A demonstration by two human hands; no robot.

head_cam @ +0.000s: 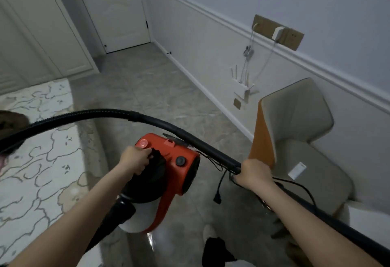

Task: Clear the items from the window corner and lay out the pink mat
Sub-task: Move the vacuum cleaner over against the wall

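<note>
Under your left hand (137,159), the red vacuum cleaner (168,169) is hanging by its black handle, fingers curled tight round it. Your right hand (253,174) is gripping the black wand (211,148), with the power cord (221,180) dangling just below. That loose plug is risking a snag on the chair (299,131) beside your right hand. No pink mat is showing.

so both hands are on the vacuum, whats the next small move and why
Probably carry it on over the open floor before setting it down. The left hand grips the handle of the red vacuum, the right hand holds its black tube, and the chair stands close on the right.
</note>
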